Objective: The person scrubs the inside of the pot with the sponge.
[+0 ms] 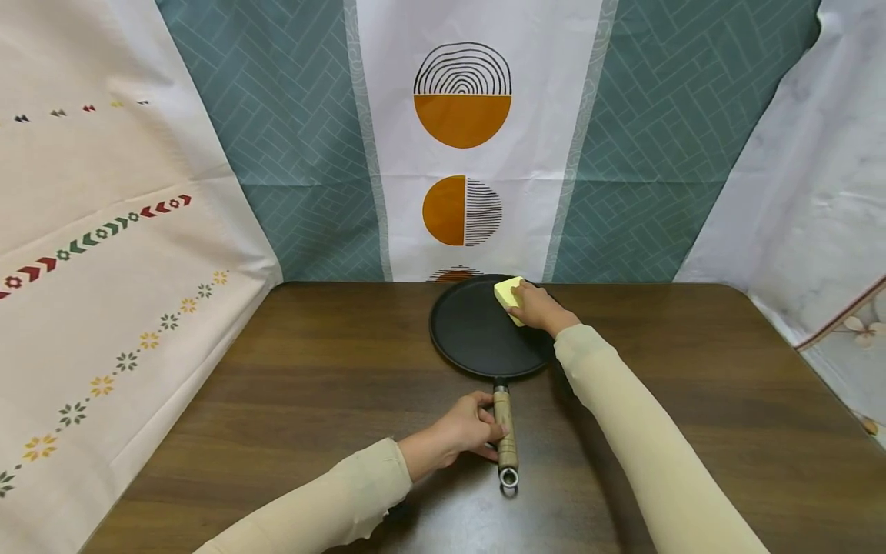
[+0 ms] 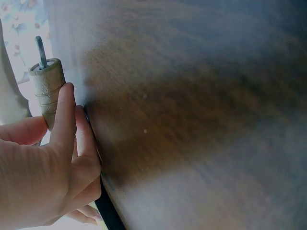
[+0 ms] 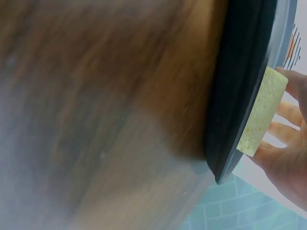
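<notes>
A flat black frying pan (image 1: 477,331) lies on the wooden table, its wooden handle (image 1: 506,431) pointing toward me. My left hand (image 1: 467,425) grips that handle from the left, thumb on one side and fingers on the other. In the left wrist view the handle's end (image 2: 47,79) sticks out above my fingers, with a metal hanging ring on it. At the pan's upper right, my right hand (image 1: 540,306) holds a pale yellow sponge (image 1: 508,292) against the cooking surface. Seen from the right wrist, the sponge (image 3: 264,112) sits flat at the pan, pinched between thumb and fingers.
The brown wooden table (image 1: 332,354) stretches out on both sides of the pan. Behind its far edge hangs a teal and white cloth (image 1: 304,138). A cream cloth with embroidered patterns (image 1: 90,308) drapes at left, a whitish one (image 1: 817,192) at right.
</notes>
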`<action>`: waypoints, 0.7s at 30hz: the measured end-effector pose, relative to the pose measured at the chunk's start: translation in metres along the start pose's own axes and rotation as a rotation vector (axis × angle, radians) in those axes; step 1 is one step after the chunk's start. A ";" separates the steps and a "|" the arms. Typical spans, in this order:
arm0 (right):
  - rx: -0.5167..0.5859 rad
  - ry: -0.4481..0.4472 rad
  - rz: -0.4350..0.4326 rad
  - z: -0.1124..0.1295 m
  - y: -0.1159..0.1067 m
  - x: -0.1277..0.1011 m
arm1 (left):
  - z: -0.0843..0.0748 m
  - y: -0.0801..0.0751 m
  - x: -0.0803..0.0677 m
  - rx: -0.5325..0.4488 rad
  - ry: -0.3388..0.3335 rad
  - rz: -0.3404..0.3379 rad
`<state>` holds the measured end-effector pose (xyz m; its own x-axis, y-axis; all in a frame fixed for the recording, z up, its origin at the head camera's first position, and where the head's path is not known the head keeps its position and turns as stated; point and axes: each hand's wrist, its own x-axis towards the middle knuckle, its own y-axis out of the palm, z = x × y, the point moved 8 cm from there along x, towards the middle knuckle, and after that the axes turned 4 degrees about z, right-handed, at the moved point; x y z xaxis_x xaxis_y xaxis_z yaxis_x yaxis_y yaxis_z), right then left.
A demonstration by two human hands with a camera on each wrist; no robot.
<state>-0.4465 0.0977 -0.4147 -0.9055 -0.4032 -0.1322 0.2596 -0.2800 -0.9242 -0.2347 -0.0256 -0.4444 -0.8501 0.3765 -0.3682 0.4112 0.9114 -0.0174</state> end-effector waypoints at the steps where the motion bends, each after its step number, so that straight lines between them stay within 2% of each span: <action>1: -0.003 -0.003 -0.004 0.000 0.000 -0.001 | 0.000 0.000 0.000 0.001 0.000 -0.001; 11: -0.028 -0.033 -0.032 -0.006 -0.002 -0.009 | -0.001 0.000 0.000 0.001 0.004 0.002; 21: -0.030 -0.005 -0.042 0.000 0.000 -0.020 | 0.000 -0.001 0.000 -0.006 0.003 0.014</action>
<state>-0.4287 0.1056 -0.4115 -0.9137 -0.3960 -0.0912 0.2112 -0.2710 -0.9391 -0.2350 -0.0266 -0.4441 -0.8453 0.3900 -0.3653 0.4211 0.9070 -0.0062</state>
